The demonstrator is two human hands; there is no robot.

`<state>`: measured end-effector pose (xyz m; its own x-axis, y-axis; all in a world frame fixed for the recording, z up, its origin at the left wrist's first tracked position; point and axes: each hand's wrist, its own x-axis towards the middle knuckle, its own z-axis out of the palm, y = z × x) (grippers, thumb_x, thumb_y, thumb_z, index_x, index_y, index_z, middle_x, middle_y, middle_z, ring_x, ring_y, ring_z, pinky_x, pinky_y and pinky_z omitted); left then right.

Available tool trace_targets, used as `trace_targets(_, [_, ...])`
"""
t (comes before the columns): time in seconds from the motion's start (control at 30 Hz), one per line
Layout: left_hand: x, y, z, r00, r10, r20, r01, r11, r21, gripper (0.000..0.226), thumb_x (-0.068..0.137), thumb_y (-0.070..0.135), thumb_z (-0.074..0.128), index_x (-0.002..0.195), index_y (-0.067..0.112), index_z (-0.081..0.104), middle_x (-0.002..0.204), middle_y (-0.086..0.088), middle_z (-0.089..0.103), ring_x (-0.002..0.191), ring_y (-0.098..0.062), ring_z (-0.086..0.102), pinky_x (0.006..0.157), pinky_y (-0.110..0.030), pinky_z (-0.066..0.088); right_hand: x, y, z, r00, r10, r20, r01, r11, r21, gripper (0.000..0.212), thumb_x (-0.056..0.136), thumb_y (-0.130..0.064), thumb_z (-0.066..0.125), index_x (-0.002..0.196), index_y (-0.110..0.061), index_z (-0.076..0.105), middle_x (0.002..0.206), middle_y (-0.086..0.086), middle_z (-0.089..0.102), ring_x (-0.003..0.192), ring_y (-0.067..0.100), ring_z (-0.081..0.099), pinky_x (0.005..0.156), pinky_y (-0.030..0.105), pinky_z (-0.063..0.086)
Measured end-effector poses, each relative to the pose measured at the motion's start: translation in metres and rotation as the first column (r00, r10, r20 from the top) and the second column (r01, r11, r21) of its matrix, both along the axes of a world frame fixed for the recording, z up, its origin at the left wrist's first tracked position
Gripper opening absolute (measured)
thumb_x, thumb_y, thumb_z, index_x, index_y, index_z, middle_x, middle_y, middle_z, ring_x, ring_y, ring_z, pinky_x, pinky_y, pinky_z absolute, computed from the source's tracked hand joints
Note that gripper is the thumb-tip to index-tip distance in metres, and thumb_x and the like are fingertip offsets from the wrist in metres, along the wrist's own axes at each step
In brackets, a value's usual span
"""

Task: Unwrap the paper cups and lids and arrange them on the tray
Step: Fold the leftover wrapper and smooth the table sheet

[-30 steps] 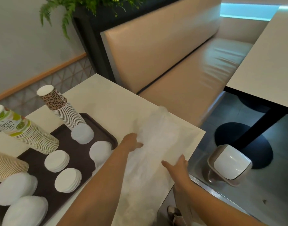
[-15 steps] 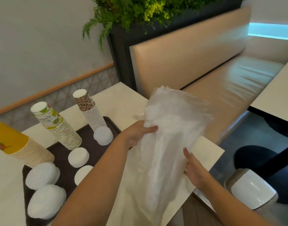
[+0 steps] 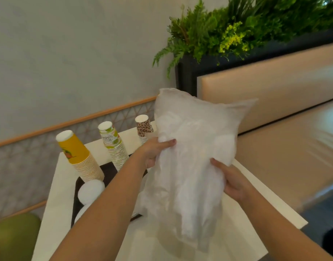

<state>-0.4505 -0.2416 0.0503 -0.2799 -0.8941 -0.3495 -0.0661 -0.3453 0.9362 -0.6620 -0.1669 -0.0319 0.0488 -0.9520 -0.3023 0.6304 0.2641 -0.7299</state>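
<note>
A large crumpled clear plastic wrapper (image 3: 192, 147) is held up above the white table (image 3: 54, 194). My left hand (image 3: 154, 150) grips its left side with curled fingers. My right hand (image 3: 230, 180) holds its right side from below. On the dark tray (image 3: 107, 171) stand three upside-down cup stacks: a yellow stack (image 3: 77, 155), a green-printed stack (image 3: 113, 144) and a leopard-print stack (image 3: 144, 129). White lid stacks (image 3: 91, 191) lie on the tray's near part, mostly hidden by my left arm.
A beige bench seat (image 3: 284, 140) with a padded back runs along the right. A dark planter with green ferns (image 3: 227, 34) sits behind it. A green chair (image 3: 13, 236) is at the lower left. The wall is close behind the table.
Both hands have lifted the plastic wrapper off the table and bunched it up in the air. The view has tilted up and leftward, away from the floor bin.
</note>
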Motion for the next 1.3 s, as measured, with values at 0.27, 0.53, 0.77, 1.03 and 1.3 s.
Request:
trace_targets(0.27, [0.036, 0.007, 0.02, 0.932, 0.363, -0.006, -0.363, 0.931, -0.025, 0.043, 0.085, 0.016, 0.064, 0.123, -0.003, 0.053, 0.087, -0.01, 0.065, 0.067, -0.019, 0.062, 0.053, -0.025, 0.051, 0.005, -0.043, 0.058, 0.943, -0.169, -0.286, 0.12, 0.976, -0.182, 0.061, 0.088, -0.003, 0.06, 0.141, -0.017, 0.032, 0.123, 0.006, 0.058, 0.094, 0.021, 0.064, 0.06, 0.032, 0.056])
trace_targets(0.53, [0.045, 0.024, 0.043, 0.91, 0.414, 0.003, -0.363, 0.8, -0.478, 0.03, 0.09, -0.009, 0.044, 0.076, 0.017, 0.043, 0.069, -0.009, 0.044, 0.047, -0.012, 0.043, 0.039, -0.017, 0.033, 0.02, -0.044, 0.102, 0.852, -0.168, -0.496, -0.038, 0.925, -0.379, 0.036, 0.092, 0.005, 0.041, 0.098, -0.027, 0.056, 0.095, 0.006, 0.059, 0.059, 0.01, 0.06, 0.046, 0.022, 0.048])
trace_targets(0.77, [0.072, 0.035, 0.076, 0.981, 0.161, 0.106, -0.087, 0.861, -0.502, 0.041, 0.079, 0.01, 0.072, 0.117, 0.02, 0.062, 0.125, -0.002, 0.06, 0.109, -0.013, 0.06, 0.087, -0.026, 0.051, 0.005, -0.04, 0.139, 0.641, 0.001, -0.768, -0.442, 0.818, -0.367, 0.072, 0.063, -0.028, 0.081, 0.129, -0.036, 0.054, 0.135, -0.013, 0.048, 0.122, 0.013, 0.049, 0.097, 0.034, 0.048])
trace_targets(1.03, [0.083, 0.035, 0.109, 0.514, 0.518, 0.683, 0.252, 0.671, -0.698, 0.062, 0.073, 0.019, 0.08, 0.129, 0.017, 0.056, 0.132, -0.002, 0.056, 0.121, -0.02, 0.049, 0.091, -0.019, 0.033, 0.022, -0.047, 0.168, -0.008, -0.441, -0.898, -0.413, 0.819, -0.398, 0.058, 0.082, -0.014, 0.071, 0.136, -0.015, 0.05, 0.129, 0.01, 0.057, 0.118, 0.028, 0.051, 0.095, 0.03, 0.039])
trace_targets(1.3, [0.093, 0.028, 0.12, 0.409, 0.697, 0.589, 0.262, 0.528, -0.808, 0.025, 0.078, 0.015, 0.075, 0.101, 0.003, 0.072, 0.094, -0.017, 0.066, 0.091, -0.032, 0.058, 0.074, -0.03, 0.035, 0.023, -0.053, 0.166, -0.001, -0.547, -0.837, -0.402, 0.766, -0.501, 0.018, 0.09, -0.011, 0.059, 0.101, 0.0, 0.068, 0.1, 0.021, 0.062, 0.095, 0.037, 0.056, 0.075, 0.03, 0.036])
